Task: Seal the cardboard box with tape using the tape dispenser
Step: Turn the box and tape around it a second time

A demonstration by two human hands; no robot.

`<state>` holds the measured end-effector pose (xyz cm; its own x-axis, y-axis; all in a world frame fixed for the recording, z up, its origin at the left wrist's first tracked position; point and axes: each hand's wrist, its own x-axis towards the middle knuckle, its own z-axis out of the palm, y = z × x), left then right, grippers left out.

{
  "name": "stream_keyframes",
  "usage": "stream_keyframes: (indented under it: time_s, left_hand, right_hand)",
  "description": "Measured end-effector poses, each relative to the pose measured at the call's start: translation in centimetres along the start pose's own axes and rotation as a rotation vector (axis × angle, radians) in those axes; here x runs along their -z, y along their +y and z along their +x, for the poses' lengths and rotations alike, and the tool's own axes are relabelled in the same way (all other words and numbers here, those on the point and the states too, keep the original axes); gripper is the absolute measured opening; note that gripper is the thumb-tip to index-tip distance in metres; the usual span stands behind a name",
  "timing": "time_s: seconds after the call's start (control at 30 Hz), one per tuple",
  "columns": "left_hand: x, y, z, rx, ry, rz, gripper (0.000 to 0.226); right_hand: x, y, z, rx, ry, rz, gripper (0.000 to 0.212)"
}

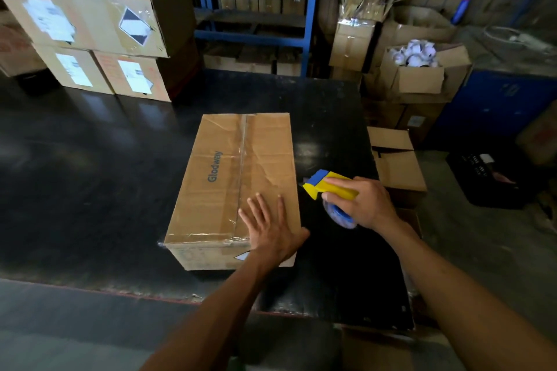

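The cardboard box (232,187) lies flaps closed in the middle of the black table (90,175), its long side running near to far, with "Glodway" printed on the left flap and clear tape along the centre seam. Stacked labelled boxes (90,36) stand at the table's far left. The left hand (271,230) lies flat on the box's near right corner, fingers straight and spread, thumb hanging over the right edge. Just right of the box, the right hand (364,203) grips the yellow and blue tape dispenser (330,190), fingers wrapped round its handle, its head pointing toward the box. Beyond the table's right edge stand open cartons (413,75), one holding white objects.
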<state>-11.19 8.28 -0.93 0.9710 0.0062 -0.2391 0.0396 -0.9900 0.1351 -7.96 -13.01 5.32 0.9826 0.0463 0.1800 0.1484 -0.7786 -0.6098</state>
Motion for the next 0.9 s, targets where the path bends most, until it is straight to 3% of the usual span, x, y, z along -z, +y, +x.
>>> stream_keyframes:
  time_s: [0.07, 0.23, 0.3, 0.37, 0.43, 0.57, 0.73, 0.8, 0.9]
  left_hand:
    - [0.3, -2.2, -0.1, -0.083, -0.032, 0.033, 0.107]
    - [3.6, -13.1, 0.6, -0.489, -0.165, 0.194, 0.116]
    - [4.5, -14.5, 1.0, -0.427, -0.218, 0.191, 0.129]
    - [3.9, -12.7, 1.3, -0.226, -0.176, 0.024, 0.139]
    - [2.6, -10.3, 1.3, -0.1, -0.123, -0.076, 0.125]
    - [2.3, -11.2, 1.5, -0.161, -0.082, -0.011, 0.103]
    - [4.1, -15.7, 3.5, -0.295, -0.229, 0.105, 0.095]
    - [6.8, -16.5, 4.7, -0.285, -0.333, 0.155, 0.106]
    - [9.7, -13.4, 5.9, -0.169, -0.382, 0.182, 0.147]
  right_hand:
    - [0.4, -0.2, 0.4, -0.019, 0.01, 0.052, 0.049]
    - [1.6, -1.0, 1.8, -0.069, -0.004, 0.254, 0.045]
    - [1.4, -1.7, 2.2, -0.089, -0.007, 0.32, 0.046]
    - [0.9, -2.6, 2.3, -0.098, -0.011, 0.369, 0.043]
    - [0.4, -3.5, 2.1, -0.105, -0.028, 0.384, 0.038]
    - [-0.6, -4.1, 1.7, -0.107, -0.098, 0.369, 0.038]
    - [-0.5, -4.3, 1.0, -0.128, -0.106, 0.408, 0.04]
    - [0.1, -4.1, 0.7, -0.131, -0.108, 0.384, 0.038]
    - [0.7, -3.6, 0.9, -0.151, -0.112, 0.359, 0.04]
